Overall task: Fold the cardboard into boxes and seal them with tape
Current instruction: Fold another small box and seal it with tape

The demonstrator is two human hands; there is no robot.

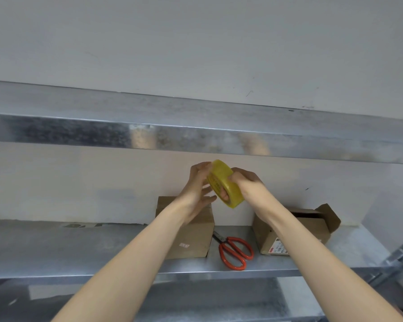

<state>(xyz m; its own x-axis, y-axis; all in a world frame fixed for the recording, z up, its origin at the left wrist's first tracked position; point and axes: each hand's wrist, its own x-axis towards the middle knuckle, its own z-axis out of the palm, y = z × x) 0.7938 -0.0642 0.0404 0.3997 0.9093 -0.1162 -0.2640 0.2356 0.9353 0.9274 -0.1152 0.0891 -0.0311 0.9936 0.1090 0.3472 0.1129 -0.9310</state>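
A yellow roll of tape (226, 182) is held up in the air in front of the wall, above the shelf. My right hand (247, 182) grips it, with fingers through the core. My left hand (199, 184) touches the roll's left rim with its fingertips, the lower fingers spread loosely. Below my left wrist a folded cardboard box (191, 238) stands on the metal shelf (79, 252). A second cardboard box (312, 228) with open flaps lies to the right, partly behind my right forearm.
Red-handled scissors (235, 252) lie on the shelf between the two boxes. A metal shelf beam (196, 135) runs across above my hands. The white wall closes the shelf at the back. A shelf upright (400, 256) stands at the right edge.
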